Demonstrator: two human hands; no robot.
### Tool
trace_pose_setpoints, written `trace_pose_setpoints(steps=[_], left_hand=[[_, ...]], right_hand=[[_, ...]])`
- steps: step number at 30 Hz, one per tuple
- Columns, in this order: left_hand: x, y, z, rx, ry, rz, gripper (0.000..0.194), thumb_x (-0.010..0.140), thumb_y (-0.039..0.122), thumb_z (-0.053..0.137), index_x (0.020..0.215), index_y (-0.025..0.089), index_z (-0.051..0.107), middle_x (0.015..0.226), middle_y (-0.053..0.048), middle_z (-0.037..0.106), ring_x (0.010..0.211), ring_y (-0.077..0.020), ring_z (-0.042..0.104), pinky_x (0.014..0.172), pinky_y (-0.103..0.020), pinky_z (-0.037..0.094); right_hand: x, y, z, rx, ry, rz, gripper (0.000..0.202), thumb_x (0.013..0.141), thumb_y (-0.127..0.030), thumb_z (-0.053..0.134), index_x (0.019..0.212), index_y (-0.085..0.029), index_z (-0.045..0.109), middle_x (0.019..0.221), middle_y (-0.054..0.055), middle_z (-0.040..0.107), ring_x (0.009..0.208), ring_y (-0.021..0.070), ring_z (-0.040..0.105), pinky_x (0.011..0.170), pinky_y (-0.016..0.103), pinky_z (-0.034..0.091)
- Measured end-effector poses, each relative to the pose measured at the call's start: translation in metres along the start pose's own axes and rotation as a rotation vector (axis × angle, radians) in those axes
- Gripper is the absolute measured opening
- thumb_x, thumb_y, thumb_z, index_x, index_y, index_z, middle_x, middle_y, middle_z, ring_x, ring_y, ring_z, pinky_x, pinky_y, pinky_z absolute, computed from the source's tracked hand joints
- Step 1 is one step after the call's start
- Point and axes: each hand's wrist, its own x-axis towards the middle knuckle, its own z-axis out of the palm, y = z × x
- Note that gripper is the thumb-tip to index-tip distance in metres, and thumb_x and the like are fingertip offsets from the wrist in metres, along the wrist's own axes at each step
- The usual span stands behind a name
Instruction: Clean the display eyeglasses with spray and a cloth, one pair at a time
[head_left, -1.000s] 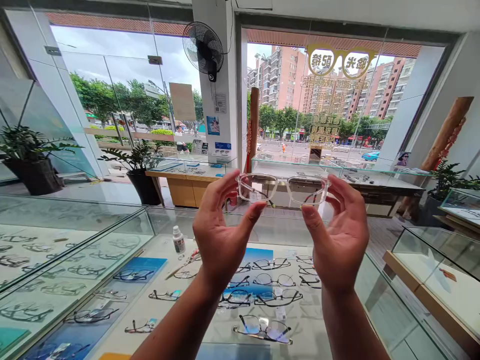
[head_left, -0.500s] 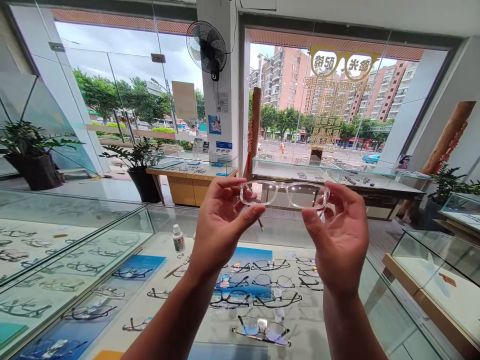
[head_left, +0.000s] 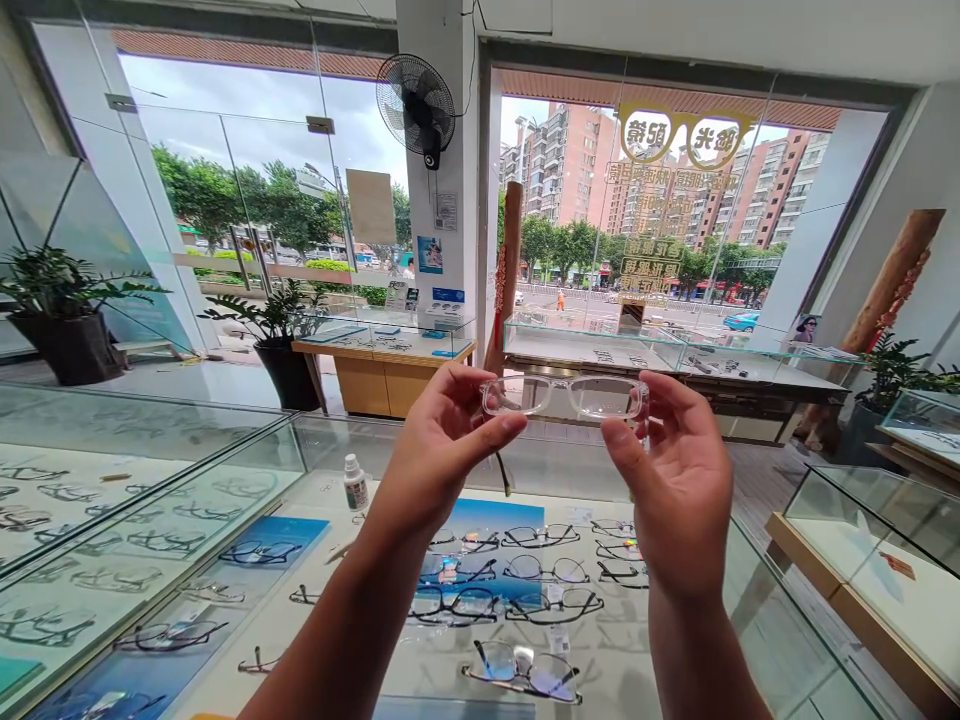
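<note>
A pair of eyeglasses (head_left: 561,386) with a clear frame is held up above the glass display case, lenses side by side. My left hand (head_left: 442,430) pinches its left end between thumb and fingers. At the opposite end, my right hand (head_left: 671,455) grips it the same way. One dark temple tip with a yellowish end hangs below the left lens; most of both temples is hidden behind my hands. Beneath them, several eyeglasses (head_left: 546,568) lie in rows on white and blue panels. A small white bottle (head_left: 355,484) stands left of my left forearm.
Another glass case (head_left: 150,530) with several frames runs along the left. At the right is a lower glass case (head_left: 885,540). Further back stand a wooden display counter (head_left: 382,375), potted plants (head_left: 289,360) and a wall fan (head_left: 417,110), before large windows.
The eyeglasses have dropped slightly and tilted a little in my hands, with the left temple tip swinging left. Both hands keep their hold. The whole view has shifted slightly.
</note>
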Motion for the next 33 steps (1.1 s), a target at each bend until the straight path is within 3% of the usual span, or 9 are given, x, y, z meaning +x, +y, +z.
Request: trace_pose_setpoints(steps=[4, 15, 24, 33], left_hand=[[0.0052, -0.0064, -0.0006, -0.055, -0.005, -0.052, 0.046, 0.065, 0.031, 0.099, 0.097, 0.022, 0.066, 0.083, 0.001, 0.060, 0.078, -0.0127, 0.061, 0.070, -0.024, 0.051], [-0.0007, -0.0044, 0.0042, 0.082, 0.060, 0.141, 0.049, 0.068, 0.032, 0.098, 0.105, 0.025, 0.066, 0.088, 0.001, 0.063, 0.077, -0.0129, 0.062, 0.066, -0.024, 0.053], [-0.0032, -0.0041, 0.0049, 0.162, 0.087, 0.246, 0.049, 0.070, 0.028, 0.097, 0.110, 0.026, 0.068, 0.096, -0.001, 0.065, 0.089, -0.0155, 0.064, 0.080, -0.028, 0.056], [-0.0044, -0.0065, 0.0037, 0.202, 0.088, 0.269, 0.050, 0.073, 0.028, 0.095, 0.115, 0.027, 0.068, 0.101, -0.002, 0.068, 0.098, -0.0178, 0.066, 0.090, -0.031, 0.055]], right_hand=[[0.0002, -0.0009, 0.0000, -0.016, 0.008, 0.008, 0.047, 0.085, -0.042, 0.083, 0.126, -0.026, 0.067, 0.116, 0.007, 0.067, 0.100, 0.0224, 0.063, 0.087, 0.041, 0.052], [0.0016, 0.0008, 0.0008, 0.028, -0.016, 0.046, 0.050, 0.083, -0.043, 0.085, 0.126, -0.026, 0.066, 0.120, 0.007, 0.067, 0.105, 0.0236, 0.065, 0.095, 0.045, 0.054], [0.0020, 0.0019, 0.0015, 0.025, -0.033, 0.053, 0.052, 0.083, -0.041, 0.083, 0.128, -0.026, 0.064, 0.125, 0.008, 0.068, 0.115, 0.0266, 0.065, 0.108, 0.052, 0.052], [0.0023, 0.0005, 0.0009, 0.014, -0.035, 0.040, 0.051, 0.084, -0.040, 0.083, 0.128, -0.025, 0.063, 0.126, 0.009, 0.067, 0.118, 0.0272, 0.064, 0.110, 0.052, 0.051]])
